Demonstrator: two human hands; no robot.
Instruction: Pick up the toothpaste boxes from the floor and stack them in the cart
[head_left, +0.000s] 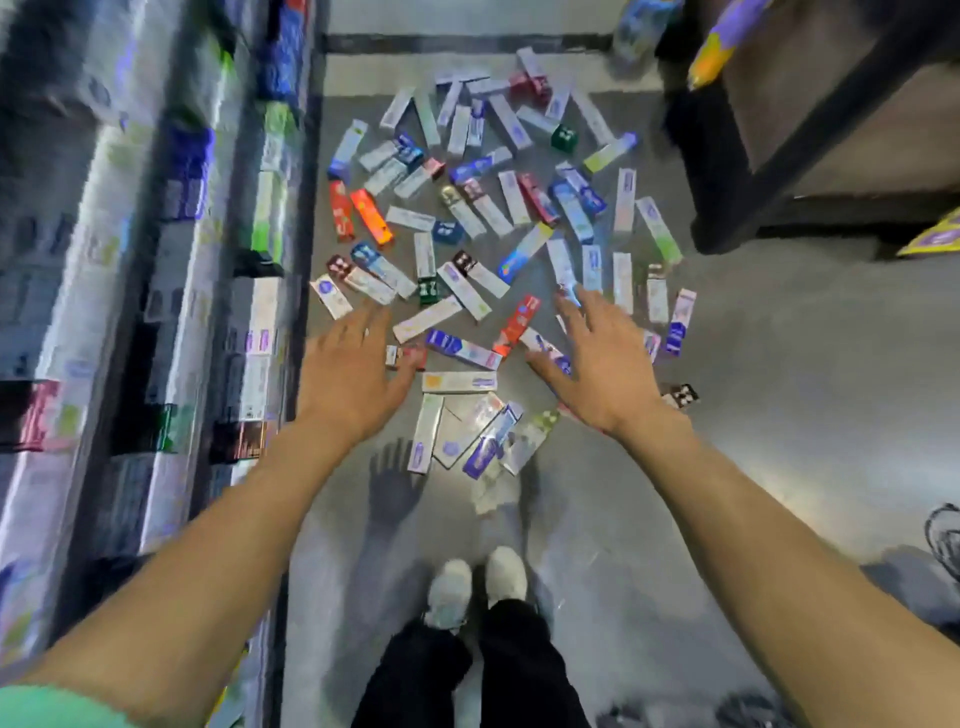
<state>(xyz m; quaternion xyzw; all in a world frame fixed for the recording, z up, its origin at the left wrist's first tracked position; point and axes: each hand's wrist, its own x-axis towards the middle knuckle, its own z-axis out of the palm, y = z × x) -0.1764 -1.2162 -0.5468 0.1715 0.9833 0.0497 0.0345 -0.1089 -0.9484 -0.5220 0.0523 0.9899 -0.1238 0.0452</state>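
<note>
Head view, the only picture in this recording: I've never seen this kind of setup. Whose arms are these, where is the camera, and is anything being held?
No machine here. A person wears a wide-angle camera on the head, looking forward and down, so you see their own two bare arms, dark trousers and white shoes. The lens bends the edges, and the picture is somewhat blurred.

On the grey floor lies a scatter of toothpaste boxes, many white, some red, blue or green. Stocked shelves run along the left; a dark piece of furniture stands at upper right. I can't say whether it is the cart.

The left hand and right hand both reach out over the near boxes with fingers spread. Neither holds anything yet.
</note>
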